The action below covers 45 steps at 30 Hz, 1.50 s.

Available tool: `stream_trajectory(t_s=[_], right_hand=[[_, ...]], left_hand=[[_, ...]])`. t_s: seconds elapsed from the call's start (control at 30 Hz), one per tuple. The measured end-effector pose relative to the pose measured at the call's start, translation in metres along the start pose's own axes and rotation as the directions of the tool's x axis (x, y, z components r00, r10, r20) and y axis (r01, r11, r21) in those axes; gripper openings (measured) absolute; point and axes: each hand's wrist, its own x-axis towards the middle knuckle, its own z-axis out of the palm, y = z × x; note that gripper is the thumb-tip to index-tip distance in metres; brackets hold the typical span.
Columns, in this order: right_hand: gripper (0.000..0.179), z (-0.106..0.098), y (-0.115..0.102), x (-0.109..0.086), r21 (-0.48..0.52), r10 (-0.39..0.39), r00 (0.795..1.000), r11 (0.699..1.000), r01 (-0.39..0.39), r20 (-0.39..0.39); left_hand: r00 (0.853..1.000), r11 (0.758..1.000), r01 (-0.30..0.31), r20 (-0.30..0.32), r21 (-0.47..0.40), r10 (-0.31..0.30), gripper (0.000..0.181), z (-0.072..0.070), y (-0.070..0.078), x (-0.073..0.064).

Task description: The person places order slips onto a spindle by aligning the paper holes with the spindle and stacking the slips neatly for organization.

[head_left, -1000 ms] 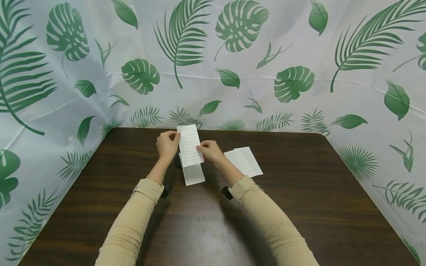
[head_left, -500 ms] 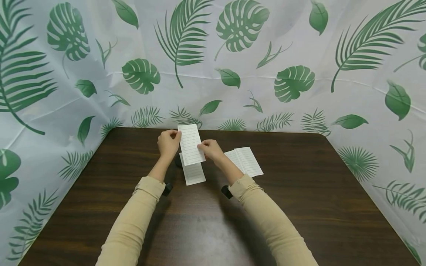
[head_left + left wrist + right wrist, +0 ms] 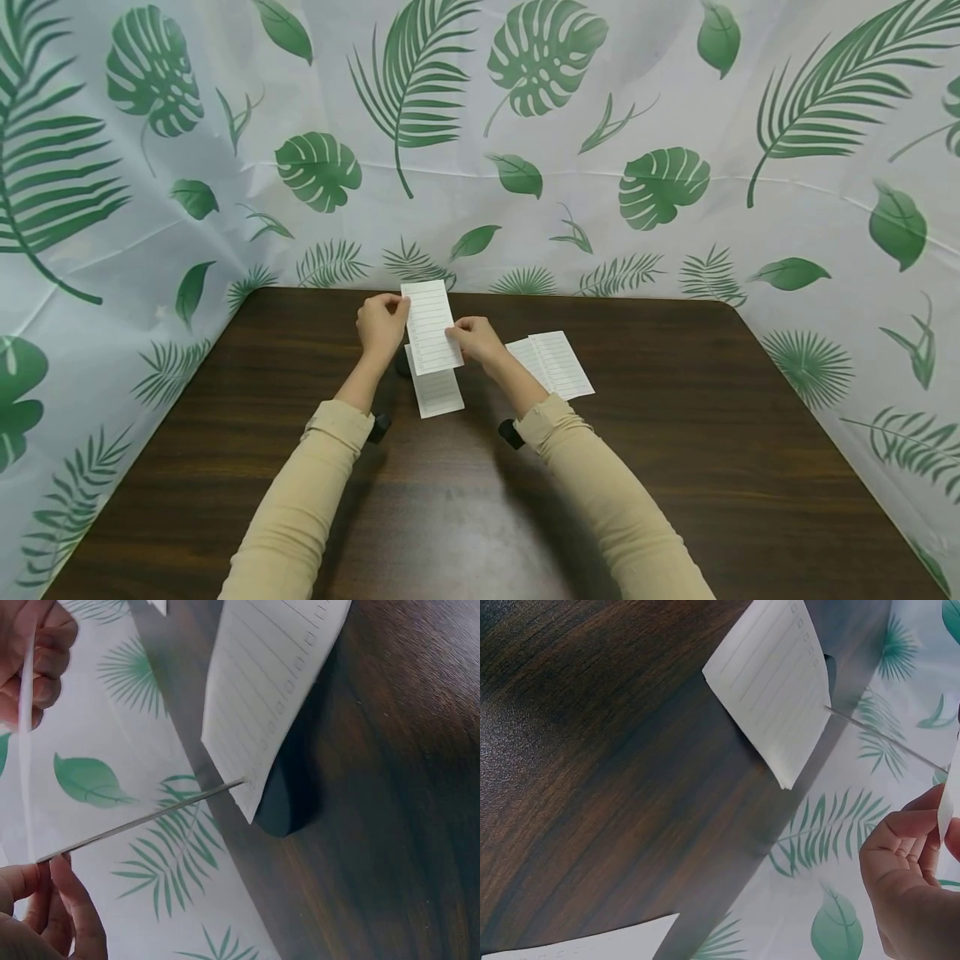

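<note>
In the head view, a white lined paper sheet [image 3: 431,321] with small checkboxes is held up above the table. My left hand [image 3: 381,327] pinches its upper left edge, and my right hand [image 3: 478,340] pinches the right edge lower down, thumb in front. Seen edge-on in the left wrist view, the sheet meets a thin metal rod [image 3: 142,821] at my left fingertips. That rod runs down to a second lined sheet [image 3: 262,675], which slants over a rounded black base [image 3: 276,802]. The upper sheet partly covers the second one in the head view.
To the right, two more lined sheets [image 3: 561,367] overlap on the dark wood-grain table [image 3: 675,467]. Behind the table hangs a white cloth [image 3: 577,192] printed with green leaves. A small black device [image 3: 512,433] sits on my right wrist, and another [image 3: 378,427] on the left.
Both hands and the held sheet shift very slightly right, then stay nearly still. The grip on the sheet is the same, and the papers on the table have not moved.
</note>
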Motion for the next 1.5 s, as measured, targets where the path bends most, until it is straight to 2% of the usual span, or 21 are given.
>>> stream_trajectory(t_s=[0.1,0.2,0.23,0.4,0.63,0.8,0.83,0.9,0.97,1.1,1.13,1.23,1.3,1.33,1.5], right_hand=[[0.02,-0.002,0.002,0.001,-0.013,0.004,1.0,1.0,-0.004,-0.002],[0.02,-0.003,0.003,0.002,-0.031,0.011,1.0,0.999,-0.011,0.008],[0.02,-0.003,0.004,0.002,-0.036,0.017,1.0,0.999,-0.016,0.015],[0.02,-0.002,0.01,0.003,-0.073,0.063,0.997,0.996,-0.06,0.047],[0.02,0.001,0.015,0.004,-0.109,0.084,0.995,0.991,-0.077,0.056],[0.02,0.003,0.021,0.008,-0.106,0.095,0.994,0.99,-0.09,0.046],[0.021,0.003,0.032,0.018,-0.092,0.059,0.997,0.994,-0.054,0.057],[0.021,0.005,0.053,0.039,-0.095,0.072,0.996,0.993,-0.066,0.059],[0.022,0.008,0.089,0.075,-0.087,0.041,0.996,0.996,-0.035,0.073],[0.024,0.013,0.151,0.135,-0.117,0.038,0.997,0.993,-0.03,0.071],[0.025,0.013,0.164,0.146,-0.103,0.015,0.996,0.995,-0.006,0.087],[0.029,0.012,0.184,0.16,-0.076,-0.009,0.989,0.997,0.02,0.148],[0.028,0.013,0.185,0.157,-0.082,-0.018,0.984,0.996,0.032,0.177],[0.026,0.012,0.172,0.14,-0.107,-0.016,0.984,0.994,0.035,0.179],[0.025,0.011,0.164,0.125,-0.169,0.006,0.982,0.985,0.027,0.189]], left_hand=[[0.992,0.988,0.105,0.082,-0.114,-0.096,0.028,-0.002,0.0,0.001],[0.967,0.949,0.226,0.165,-0.221,-0.192,0.029,-0.004,-0.002,0.002],[0.959,0.937,0.256,0.185,-0.237,-0.216,0.029,-0.004,-0.003,0.002],[0.93,0.918,0.327,0.248,-0.223,-0.271,0.029,-0.001,-0.013,0.003],[0.922,0.913,0.347,0.259,-0.214,-0.29,0.03,0.006,-0.022,0.003],[0.934,0.935,0.316,0.225,-0.16,-0.278,0.027,0.01,-0.024,0.002],[0.939,0.941,0.304,0.212,-0.146,-0.27,0.026,0.011,-0.025,0.002],[0.945,0.949,0.29,0.194,-0.122,-0.263,0.025,0.014,-0.026,0.0],[0.946,0.953,0.286,0.191,-0.101,-0.263,0.025,0.016,-0.028,-0.001],[0.933,0.945,0.311,0.221,-0.104,-0.283,0.027,0.02,-0.034,-0.003],[0.93,0.942,0.319,0.227,-0.106,-0.29,0.027,0.021,-0.036,-0.003],[0.922,0.933,0.341,0.236,-0.116,-0.307,0.028,0.022,-0.04,-0.003],[0.922,0.935,0.338,0.235,-0.105,-0.307,0.027,0.023,-0.042,-0.003],[0.924,0.938,0.333,0.233,-0.093,-0.304,0.027,0.023,-0.043,-0.003],[0.926,0.948,0.317,0.228,-0.036,-0.301,0.024,0.024,-0.045,-0.004]])
